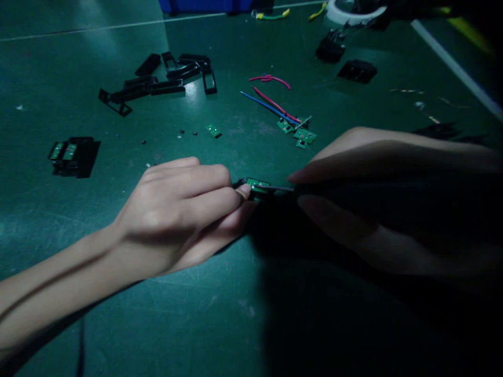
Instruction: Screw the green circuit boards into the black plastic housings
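In the middle of the head view my left hand (184, 204) is closed around a small black part with a green circuit board (257, 184) in it. The thumb and index fingertip pinch it at its left end. From the right, my right hand (353, 157) is closed on a thin tool with a slim metal shaft (281, 188). The tool's tip touches or lies just over the board; I cannot tell which. Deep shadow hides the tool's handle and most of the right fingers.
Black plastic frames (167, 78) lie in a pile at upper left. A black housing with green boards (74, 156) sits at left. Beyond my hands are a loose board (213, 130), several boards (304, 136) with red and blue wires (271, 104), and black parts (357, 71).
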Motion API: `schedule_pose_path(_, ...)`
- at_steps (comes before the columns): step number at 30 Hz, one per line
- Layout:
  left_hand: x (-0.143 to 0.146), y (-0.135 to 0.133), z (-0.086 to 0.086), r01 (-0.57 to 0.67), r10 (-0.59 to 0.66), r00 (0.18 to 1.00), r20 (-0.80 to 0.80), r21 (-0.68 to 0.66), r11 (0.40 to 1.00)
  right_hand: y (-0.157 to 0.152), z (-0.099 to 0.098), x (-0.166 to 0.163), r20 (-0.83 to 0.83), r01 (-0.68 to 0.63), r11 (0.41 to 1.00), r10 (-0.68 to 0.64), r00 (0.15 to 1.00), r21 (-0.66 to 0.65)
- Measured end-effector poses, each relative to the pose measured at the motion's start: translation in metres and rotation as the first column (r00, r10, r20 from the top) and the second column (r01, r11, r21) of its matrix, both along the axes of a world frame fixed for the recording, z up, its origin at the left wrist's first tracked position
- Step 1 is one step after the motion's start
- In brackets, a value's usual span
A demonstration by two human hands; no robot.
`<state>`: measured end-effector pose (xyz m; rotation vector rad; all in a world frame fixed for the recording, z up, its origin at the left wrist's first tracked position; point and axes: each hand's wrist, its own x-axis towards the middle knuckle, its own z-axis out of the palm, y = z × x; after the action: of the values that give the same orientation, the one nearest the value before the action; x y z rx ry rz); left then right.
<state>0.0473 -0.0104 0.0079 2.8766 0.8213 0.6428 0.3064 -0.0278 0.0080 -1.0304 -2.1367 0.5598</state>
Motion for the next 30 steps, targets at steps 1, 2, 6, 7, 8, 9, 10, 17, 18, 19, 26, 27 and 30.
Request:
schedule_pose_path(1,0.0,0.0,0.0,0.002,-0.002,1.0,0.003,-0.003,1.0,-0.001,0.001,0.0,0.008,0.01,1.0,-0.01,1.0,-0.008)
schedule_pose_path(2,0.0,0.0,0.0,-0.001,0.001,1.0,0.01,-0.006,1.0,-0.002,0.002,-0.001,0.008,0.02,1.0,-0.019,1.0,-0.01)
schedule_pose_path(6,0.0,-0.001,-0.001,-0.004,0.005,0.999,0.041,-0.021,1.0,-0.003,0.005,-0.002,-0.012,0.034,0.998,-0.035,0.999,-0.053)
schedule_pose_path(7,0.001,-0.001,-0.001,-0.001,0.002,0.999,0.048,-0.023,1.0,-0.002,0.005,-0.003,-0.025,0.019,0.998,-0.021,0.999,-0.06)
schedule_pose_path(8,0.001,-0.001,0.0,0.004,-0.002,0.999,0.053,-0.025,1.0,-0.001,0.005,-0.003,-0.032,0.002,0.998,-0.003,0.999,-0.06)
schedule_pose_path(9,0.001,-0.002,0.0,0.007,-0.006,0.998,0.055,-0.029,1.0,0.0,0.004,-0.003,-0.031,-0.009,0.998,0.007,0.999,-0.06)
schedule_pose_path(10,0.001,-0.002,0.001,0.007,-0.005,0.998,0.057,-0.033,0.999,0.001,0.004,-0.003,-0.035,-0.024,0.998,0.022,0.999,-0.055)
schedule_pose_path(17,0.003,0.001,0.001,0.015,-0.011,0.998,0.067,-0.048,0.999,0.003,0.001,-0.001,-0.059,-0.069,0.997,0.068,0.996,-0.019)
schedule_pose_path(18,0.002,0.002,0.0,0.03,-0.027,0.996,0.085,-0.036,0.999,0.003,0.001,-0.001,-0.068,-0.061,0.998,0.061,0.996,-0.004)
schedule_pose_path(19,0.002,0.003,-0.002,0.044,-0.041,0.994,0.098,-0.027,0.999,0.003,0.0,-0.001,-0.08,-0.043,0.999,0.044,0.996,0.011)
schedule_pose_path(26,-0.001,0.005,-0.008,0.035,-0.034,0.993,0.11,-0.007,0.999,0.005,-0.005,-0.001,-0.113,-0.009,0.999,0.015,0.993,0.052)
schedule_pose_path(27,-0.001,0.004,-0.007,0.019,-0.016,0.992,0.124,-0.016,1.0,0.006,-0.005,-0.001,-0.115,-0.012,0.999,0.018,0.993,0.049)
schedule_pose_path(30,-0.002,0.003,-0.007,-0.044,0.052,0.989,0.137,-0.057,0.997,0.007,-0.005,0.0,-0.124,0.003,1.0,0.001,0.992,0.03)
